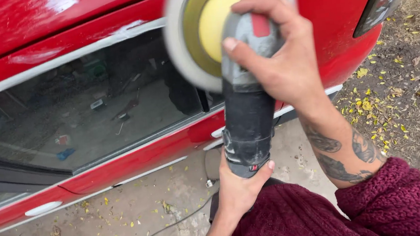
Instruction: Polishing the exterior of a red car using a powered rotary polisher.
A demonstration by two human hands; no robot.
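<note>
Both hands press polisher near window edge.

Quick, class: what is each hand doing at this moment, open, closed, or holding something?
Left hand: closed around the rear end of the polisher.
Right hand: closed over the polisher's head, behind the round pad.

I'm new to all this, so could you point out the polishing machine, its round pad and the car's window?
polisher (245, 114): head view, on its dark body.
polishing pad (180, 42): head view, on its white rim.
car window (77, 107): head view, mid-glass.
</note>
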